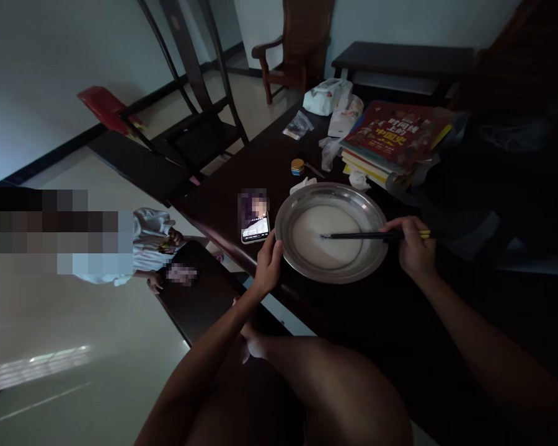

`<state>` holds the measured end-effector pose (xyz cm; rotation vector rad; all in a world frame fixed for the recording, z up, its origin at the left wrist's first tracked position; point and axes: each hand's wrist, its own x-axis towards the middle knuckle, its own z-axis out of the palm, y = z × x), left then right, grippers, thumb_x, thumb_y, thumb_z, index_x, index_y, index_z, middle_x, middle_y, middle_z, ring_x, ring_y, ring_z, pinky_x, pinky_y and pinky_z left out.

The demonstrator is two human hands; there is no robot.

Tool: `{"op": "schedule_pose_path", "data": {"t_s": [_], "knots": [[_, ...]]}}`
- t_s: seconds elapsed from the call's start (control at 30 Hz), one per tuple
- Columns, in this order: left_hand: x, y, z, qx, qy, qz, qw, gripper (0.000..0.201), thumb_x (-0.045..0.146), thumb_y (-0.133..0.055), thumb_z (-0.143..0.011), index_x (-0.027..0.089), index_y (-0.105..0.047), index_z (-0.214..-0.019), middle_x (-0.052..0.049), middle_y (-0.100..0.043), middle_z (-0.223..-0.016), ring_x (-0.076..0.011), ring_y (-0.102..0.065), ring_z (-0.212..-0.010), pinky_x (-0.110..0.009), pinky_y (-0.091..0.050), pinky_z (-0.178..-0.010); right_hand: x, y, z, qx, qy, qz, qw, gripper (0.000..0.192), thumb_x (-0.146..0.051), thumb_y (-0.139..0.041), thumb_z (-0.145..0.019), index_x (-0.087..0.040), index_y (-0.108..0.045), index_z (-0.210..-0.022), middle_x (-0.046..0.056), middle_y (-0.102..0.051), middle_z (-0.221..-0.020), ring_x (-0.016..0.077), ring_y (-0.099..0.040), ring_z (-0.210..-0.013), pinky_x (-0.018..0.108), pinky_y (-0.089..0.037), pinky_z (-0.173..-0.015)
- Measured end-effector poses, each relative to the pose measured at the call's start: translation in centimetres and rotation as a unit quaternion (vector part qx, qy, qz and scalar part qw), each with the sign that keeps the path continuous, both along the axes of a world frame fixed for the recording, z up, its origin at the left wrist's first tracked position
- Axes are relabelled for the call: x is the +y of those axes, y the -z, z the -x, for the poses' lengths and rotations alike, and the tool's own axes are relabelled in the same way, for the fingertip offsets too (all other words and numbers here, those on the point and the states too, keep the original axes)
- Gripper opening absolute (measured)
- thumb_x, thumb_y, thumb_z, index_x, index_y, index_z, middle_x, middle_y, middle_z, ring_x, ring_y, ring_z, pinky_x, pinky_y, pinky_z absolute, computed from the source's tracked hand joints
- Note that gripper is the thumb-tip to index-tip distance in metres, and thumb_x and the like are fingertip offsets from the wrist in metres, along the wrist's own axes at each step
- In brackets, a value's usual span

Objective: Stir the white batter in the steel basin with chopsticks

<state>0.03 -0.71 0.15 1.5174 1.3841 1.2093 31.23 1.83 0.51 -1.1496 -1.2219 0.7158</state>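
Steel pan (302, 204) w/ white liquid sits mid-frame on dark table (353, 310); right hand (413, 248) pinches chopsticks (363, 235), tips in the liquid; left hand (267, 266) grips pan's left rim. Phone (254, 218) just left of pan; small jar (297, 166) above; books (395, 139) upper right.
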Motion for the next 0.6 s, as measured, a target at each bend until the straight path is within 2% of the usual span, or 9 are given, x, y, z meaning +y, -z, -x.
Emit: {"op": "schedule_pose_path", "data": {"t_s": [0.13,0.27,0.37,0.47,0.6], "knots": [[0.02,-0.04,-0.05,-0.001,0.003,0.000,1.000,0.063,0.064,-0.041,-0.100,0.018,-0.059,-0.139,-0.012,-0.065,-0.142,-0.0289,-0.059,-0.134,-0.044,-0.043,-0.117,0.01,0.16,-0.03,-0.004,-0.036,0.008,0.999,0.039,-0.057,-0.056,-0.094,-0.026,-0.074,-0.078,0.003,-0.072,-0.075,0.0207,-0.067,-0.074,0.038,-0.053,-0.073],[0.05,-0.05,-0.11,-0.005,0.006,-0.002,1.000,0.065,0.065,-0.041,-0.100,0.016,-0.058,-0.139,-0.013,-0.065,-0.143,-0.0289,-0.059,-0.135,-0.043,-0.043,-0.117,0.06,0.21,-0.03,0.013,-0.010,-0.001,1.000,0.039,-0.058,-0.057,-0.093,-0.026,-0.073,-0.078,0.002,-0.072,-0.075,0.0199,-0.067,-0.073,0.037,-0.053,-0.071],[0.06,0.02,-0.12,-0.003,0.004,0.002,1.000,0.066,0.066,-0.041,-0.099,0.017,-0.058,-0.139,-0.013,-0.064,-0.143,-0.0291,-0.058,-0.136,-0.044,-0.042,-0.118,0.07,0.20,-0.01,0.008,-0.019,0.006,1.000,0.041,-0.060,-0.056,-0.093,-0.026,-0.073,-0.077,0.002,-0.071,-0.070,0.0202,-0.067,-0.069,0.037,-0.054,-0.069],[0.06,0.08,-0.13,-0.001,0.001,0.005,1.000,0.066,0.067,-0.041,-0.099,0.018,-0.058,-0.139,-0.013,-0.064,-0.143,-0.0289,-0.058,-0.136,-0.044,-0.042,-0.118,0.03,0.21,0.01,-0.017,-0.024,0.009,1.000,0.041,-0.061,-0.057,-0.092,-0.027,-0.074,-0.078,0.002,-0.074,-0.076,0.0215,-0.068,-0.076,0.039,-0.055,-0.074],[0.04,0.11,-0.12,0.000,0.001,0.005,1.000,0.066,0.067,-0.041,-0.099,0.017,-0.058,-0.139,-0.013,-0.064,-0.144,-0.0288,-0.057,-0.137,-0.043,-0.042,-0.118,-0.01,0.18,0.05,0.018,-0.013,0.008,1.000,0.039,-0.060,-0.057,-0.093,-0.028,-0.074,-0.077,0.002,-0.072,-0.070,0.0209,-0.067,-0.069,0.038,-0.055,-0.068]]}}
